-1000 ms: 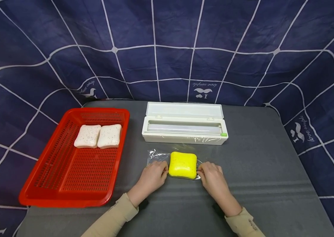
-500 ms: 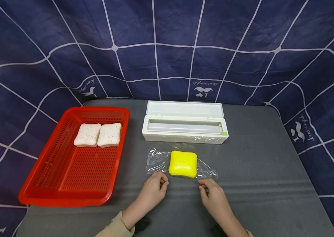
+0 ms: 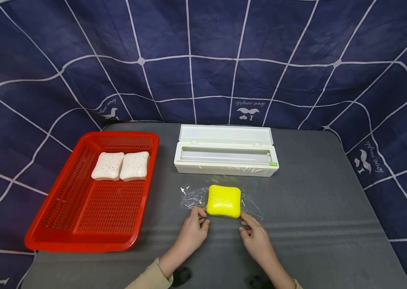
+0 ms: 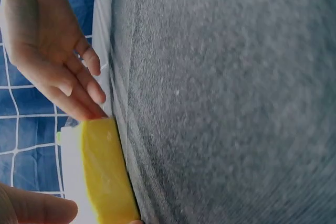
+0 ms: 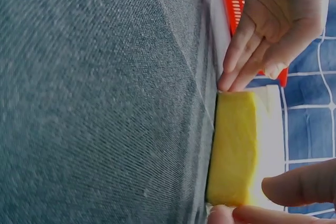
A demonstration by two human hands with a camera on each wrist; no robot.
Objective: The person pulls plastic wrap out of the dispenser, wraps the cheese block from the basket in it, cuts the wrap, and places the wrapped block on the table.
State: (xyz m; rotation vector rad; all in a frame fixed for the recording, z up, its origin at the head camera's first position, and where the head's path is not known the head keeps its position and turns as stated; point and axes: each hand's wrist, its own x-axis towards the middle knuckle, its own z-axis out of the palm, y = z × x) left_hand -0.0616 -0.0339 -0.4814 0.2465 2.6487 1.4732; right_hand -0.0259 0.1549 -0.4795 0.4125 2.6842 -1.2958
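A yellow, rounded-square block (image 3: 223, 201) wrapped or lying in clear cling film (image 3: 193, 196) sits on the grey table, with film spreading out on both sides. My left hand (image 3: 193, 231) has its fingertips right at the block's near left corner. At the near right corner are the fingertips of my right hand (image 3: 255, 234). Both hands have loosely bent fingers, with thumbs apart. In the left wrist view the yellow block (image 4: 107, 174) stands between my left thumb (image 4: 42, 205) and the right hand (image 4: 50, 51). The right wrist view shows the left fingers (image 5: 239, 64) at its far end.
Behind the block stands a white cling film dispenser (image 3: 221, 170), lid raised, with a roll (image 3: 225, 155) inside. A red basket (image 3: 106, 208) on the left holds two white, speckled blocks (image 3: 107, 165) of similar shape. A navy checked curtain (image 3: 210, 76) encloses the back and sides.
Both hands let go of the film at the block's sides and drew back toward the body. They then came forward again to its near corners. The block has stayed in place.
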